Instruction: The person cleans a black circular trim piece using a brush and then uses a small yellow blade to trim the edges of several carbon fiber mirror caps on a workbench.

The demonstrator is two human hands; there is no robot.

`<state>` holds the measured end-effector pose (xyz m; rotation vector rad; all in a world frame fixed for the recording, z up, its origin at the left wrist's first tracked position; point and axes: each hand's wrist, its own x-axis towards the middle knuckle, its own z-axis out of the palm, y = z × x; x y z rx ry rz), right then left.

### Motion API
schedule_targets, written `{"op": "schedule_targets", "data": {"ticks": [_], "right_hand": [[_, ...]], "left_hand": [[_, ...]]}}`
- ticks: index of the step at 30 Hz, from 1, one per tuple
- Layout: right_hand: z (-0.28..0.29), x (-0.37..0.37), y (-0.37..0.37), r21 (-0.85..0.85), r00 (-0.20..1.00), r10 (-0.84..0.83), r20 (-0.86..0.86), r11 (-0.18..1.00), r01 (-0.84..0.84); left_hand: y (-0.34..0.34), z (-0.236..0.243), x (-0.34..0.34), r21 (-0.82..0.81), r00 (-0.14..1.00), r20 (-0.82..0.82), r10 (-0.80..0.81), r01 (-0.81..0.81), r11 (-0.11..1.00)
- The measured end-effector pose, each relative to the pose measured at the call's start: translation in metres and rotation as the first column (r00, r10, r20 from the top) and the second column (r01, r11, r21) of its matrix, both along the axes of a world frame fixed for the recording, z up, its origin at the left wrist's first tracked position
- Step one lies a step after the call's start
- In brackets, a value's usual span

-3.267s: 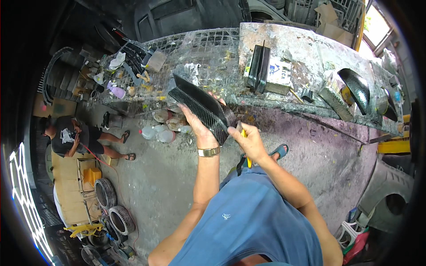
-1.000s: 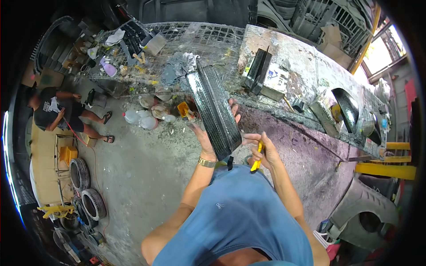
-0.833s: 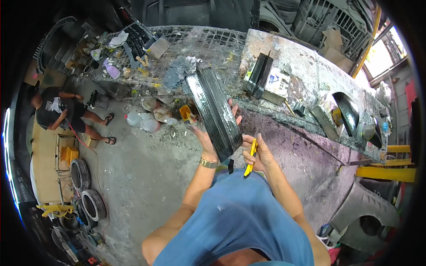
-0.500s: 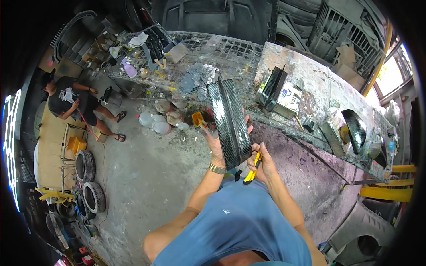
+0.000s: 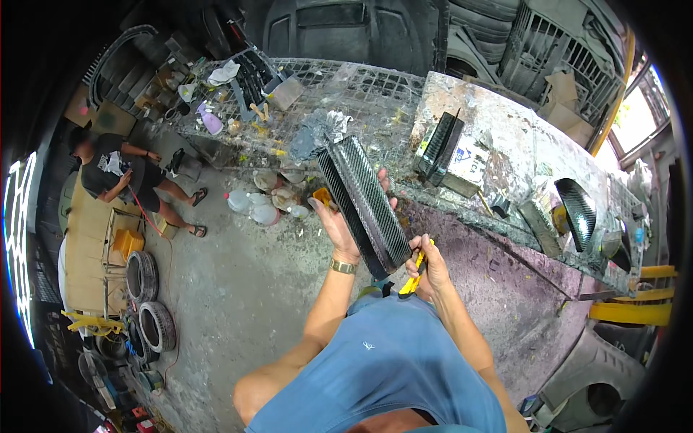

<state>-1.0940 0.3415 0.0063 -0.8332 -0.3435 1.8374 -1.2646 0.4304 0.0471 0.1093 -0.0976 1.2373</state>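
Observation:
A glossy black carbon-fibre part (image 5: 369, 206), long with a raised ridge along it, is held up before my body at a slant. My left hand (image 5: 341, 232) supports it from beneath; its thumb shows on the left side and fingertips curl past the right edge. Near the part's lower right corner, my right hand (image 5: 433, 265) is closed round a yellow utility knife (image 5: 415, 278), fingers close to or touching the part. The blade cannot be made out. On the bench, another carbon-fibre part (image 5: 440, 148) rests beside a metal can (image 5: 465, 169).
A paint-stained workbench (image 5: 498, 108) runs across ahead, carrying rags (image 5: 310, 137), a purple bottle (image 5: 210, 121) and a curved carbon piece (image 5: 577, 213). Plastic jugs (image 5: 245, 202) stand beneath it. Tyres (image 5: 157, 326) and another person (image 5: 115, 166) holding a red hose are at left.
The carbon-fibre part has turned in my hands; its upper end has swung left and its lower end a little right. My left hand has shifted slightly left. The knife stays in my right hand.

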Motion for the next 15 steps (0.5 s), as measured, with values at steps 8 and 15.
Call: {"op": "schedule_targets", "data": {"ticks": [8, 15], "right_hand": [[-0.012, 0.009, -0.008, -0.003, 0.991, 0.103, -0.088, 0.995, -0.104], [-0.030, 0.068, -0.025, 0.042, 0.832, 0.069, 0.551, 0.993, -0.110]], "left_hand": [[0.027, 0.007, -0.015, 0.206, 0.950, -0.297, -0.098, 0.164, 0.965], [0.014, -0.008, -0.032, 0.104, 0.530, -0.843, -0.093, 0.330, 0.938]]}}
